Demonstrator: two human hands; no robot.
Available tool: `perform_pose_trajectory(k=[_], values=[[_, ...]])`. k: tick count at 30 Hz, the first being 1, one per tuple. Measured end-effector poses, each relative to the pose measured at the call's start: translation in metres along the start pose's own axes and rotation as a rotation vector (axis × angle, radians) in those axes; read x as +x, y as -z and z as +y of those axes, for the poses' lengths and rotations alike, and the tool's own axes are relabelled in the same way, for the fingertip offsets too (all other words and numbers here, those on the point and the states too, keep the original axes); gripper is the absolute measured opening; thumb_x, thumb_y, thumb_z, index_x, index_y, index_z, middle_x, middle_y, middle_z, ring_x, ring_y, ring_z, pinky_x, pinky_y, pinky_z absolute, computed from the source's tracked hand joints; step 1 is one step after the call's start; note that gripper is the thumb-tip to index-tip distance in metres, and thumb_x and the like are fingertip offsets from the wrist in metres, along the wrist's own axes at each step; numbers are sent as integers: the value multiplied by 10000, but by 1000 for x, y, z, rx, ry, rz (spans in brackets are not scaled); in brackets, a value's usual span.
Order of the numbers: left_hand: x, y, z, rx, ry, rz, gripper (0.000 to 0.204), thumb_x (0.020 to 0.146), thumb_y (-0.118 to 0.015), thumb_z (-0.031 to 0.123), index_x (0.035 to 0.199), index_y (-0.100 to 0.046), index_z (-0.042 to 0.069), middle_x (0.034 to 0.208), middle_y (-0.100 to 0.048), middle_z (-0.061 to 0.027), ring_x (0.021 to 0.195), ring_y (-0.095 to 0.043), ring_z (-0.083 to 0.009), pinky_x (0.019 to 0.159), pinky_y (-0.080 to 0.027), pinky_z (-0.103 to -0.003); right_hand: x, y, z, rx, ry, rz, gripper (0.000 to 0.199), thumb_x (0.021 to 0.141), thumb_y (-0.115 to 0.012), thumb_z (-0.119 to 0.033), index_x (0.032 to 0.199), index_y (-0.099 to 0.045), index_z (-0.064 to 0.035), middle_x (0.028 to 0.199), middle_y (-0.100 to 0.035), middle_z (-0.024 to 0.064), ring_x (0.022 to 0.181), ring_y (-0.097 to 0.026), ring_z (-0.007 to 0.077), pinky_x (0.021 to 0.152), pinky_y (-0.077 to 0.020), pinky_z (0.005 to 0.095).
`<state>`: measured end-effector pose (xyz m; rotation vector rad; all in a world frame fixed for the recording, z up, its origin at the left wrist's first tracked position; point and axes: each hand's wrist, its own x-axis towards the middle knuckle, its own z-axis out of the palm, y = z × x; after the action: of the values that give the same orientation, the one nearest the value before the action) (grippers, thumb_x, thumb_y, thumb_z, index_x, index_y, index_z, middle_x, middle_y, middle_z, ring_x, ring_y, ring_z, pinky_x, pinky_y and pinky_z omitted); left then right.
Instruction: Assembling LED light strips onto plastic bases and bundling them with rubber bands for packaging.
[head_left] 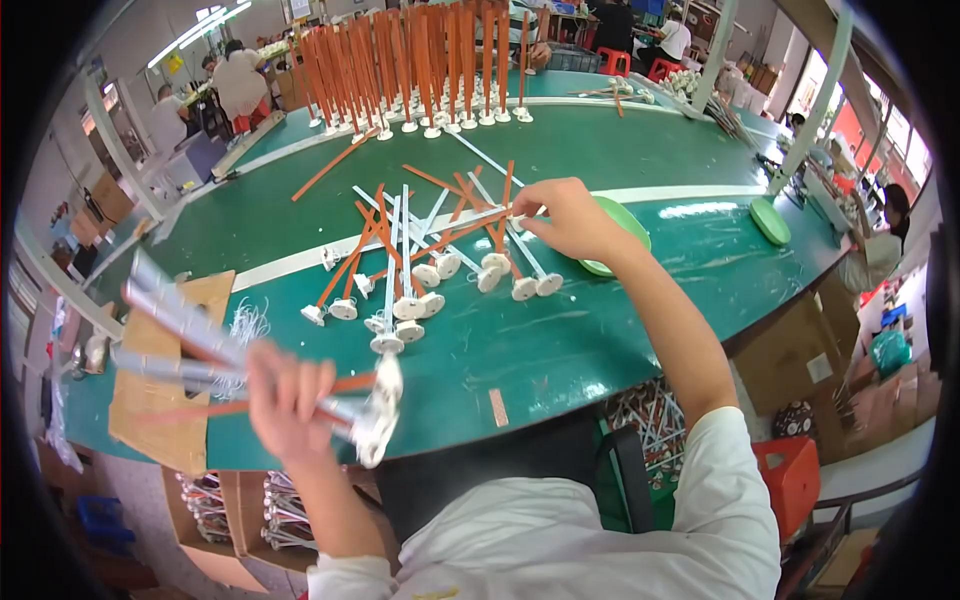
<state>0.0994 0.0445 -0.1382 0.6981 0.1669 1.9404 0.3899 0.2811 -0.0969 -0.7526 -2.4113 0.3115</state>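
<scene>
Orange and pale-silver flat strips with round white end pieces (405,240): where are they?

Crisscrossed in a heap on a glossy green tabletop (590,350), with a blurred bundle of more strips (378,410) at the near left.

And the fingers?

The left hand (290,395) is closed around that bundle, white ends toward the right. The right hand (568,215) reaches over the heap's right side, thumb and fingertips close together at a strip; whether they grip it, I cannot tell.

What could go wrong?

Because the strips overlap, pulling one might drag its neighbours along. The left hand's strips fan apart, so a loosened grip could let one slip. A wide forearm sweep might nudge the light-green plastic tray (635,222) beside the right arm.
</scene>
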Motion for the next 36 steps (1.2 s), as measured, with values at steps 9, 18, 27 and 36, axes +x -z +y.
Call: perform_pose_trajectory(k=[9,18,27,36], values=[[-53,56,17,-304,-165,209,374,1049,-204,328,953,-433,49,541,-324,5,423,-297,-107,585,-339,-309,116,-52,-37,-126,-57,-272,192,811,-634,-186,848,-682,-4,761,-664,174,748,-650,329,707,-515,394],[-55,60,14,-223,-122,233,365,1051,-149,334,952,-394,83,557,-333,17,427,-318,-98,608,-352,-316,142,-128,-54,-355,-268,-716,521,816,-582,-484,666,-704,0,599,-639,138,641,-657,288,670,-527,383],[-57,61,14,-201,-162,172,380,1051,-159,343,947,-426,93,552,-313,45,423,-305,-76,605,-363,-295,135,-117,-55,360,-758,-469,225,901,-500,-170,803,-572,19,764,-636,129,659,-656,196,593,-559,361],[-58,58,16,-187,-157,203,346,1051,-208,333,917,-430,103,531,-291,54,408,-266,-66,587,-354,-282,123,-100,-73,125,-495,-347,242,847,-616,-266,821,-617,-26,735,-659,122,684,-658,240,654,-523,359]])
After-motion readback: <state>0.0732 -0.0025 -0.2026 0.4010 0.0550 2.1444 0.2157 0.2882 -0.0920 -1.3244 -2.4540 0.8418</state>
